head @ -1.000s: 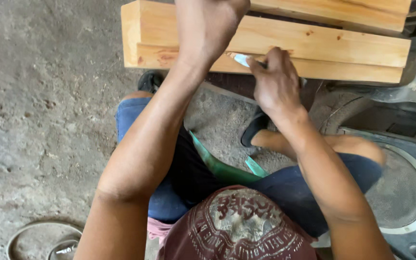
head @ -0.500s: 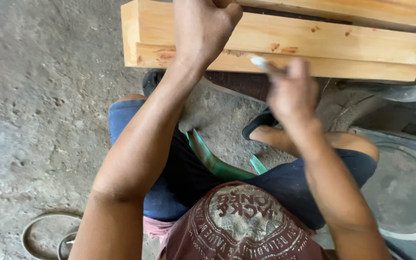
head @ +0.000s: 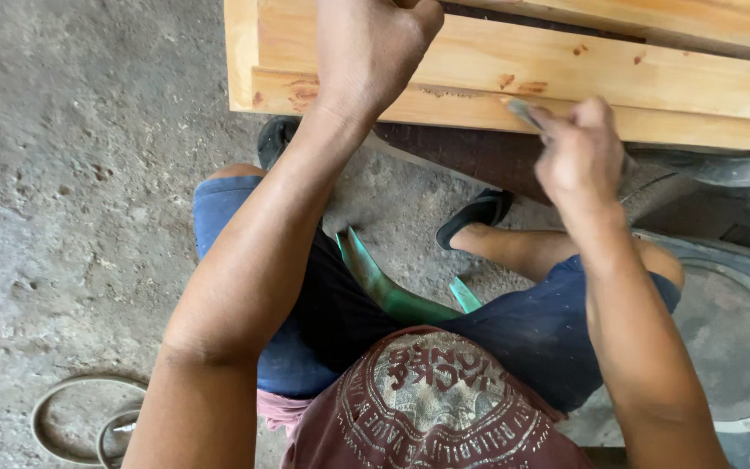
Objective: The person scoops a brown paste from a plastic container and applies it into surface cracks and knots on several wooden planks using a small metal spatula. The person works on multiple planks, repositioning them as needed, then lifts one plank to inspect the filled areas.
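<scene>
My left hand (head: 373, 54) is clenched on the upper edge of the stack of pale pine wooden planks (head: 514, 82), which lies on the grey concrete floor (head: 71, 174) in front of my knees. My right hand (head: 582, 161) grasps a small thin grey tool (head: 524, 111); I cannot tell which kind, it is blurred. Its tip is at the front edge of the lower plank. I judge I am working along this edge. The next move needs a firm left hold and the tip kept on the wood.
</scene>
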